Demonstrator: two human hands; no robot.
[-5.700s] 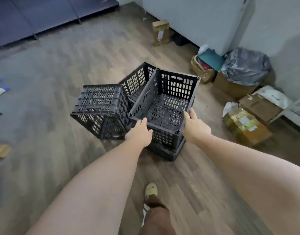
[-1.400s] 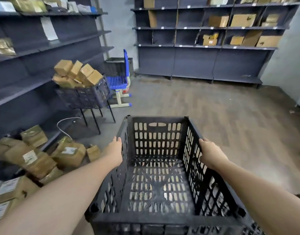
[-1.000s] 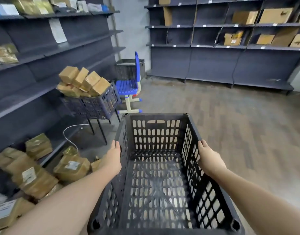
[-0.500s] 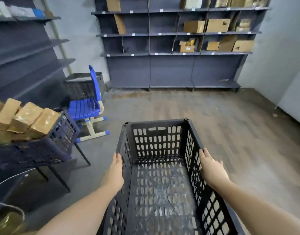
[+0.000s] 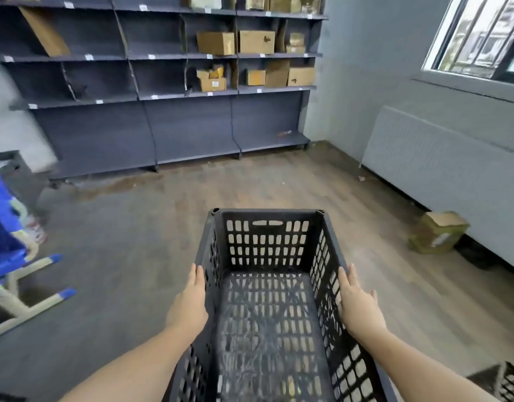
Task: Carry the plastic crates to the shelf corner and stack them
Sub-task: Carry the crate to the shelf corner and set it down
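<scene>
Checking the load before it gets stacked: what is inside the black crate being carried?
Nothing shows inside the black crate: only its bare slotted floor and walls. The left hand and right hand press its sides from outside. Its near end is cut off by the frame.

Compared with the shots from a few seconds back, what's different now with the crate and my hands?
The black crate was lifted off the pile on the floor and carried across the room; the view has since swung right, from the side shelves and blue chair toward the back shelf and window wall. Unchanged: left hand and right hand press the crate's sides, and it is empty.
</scene>
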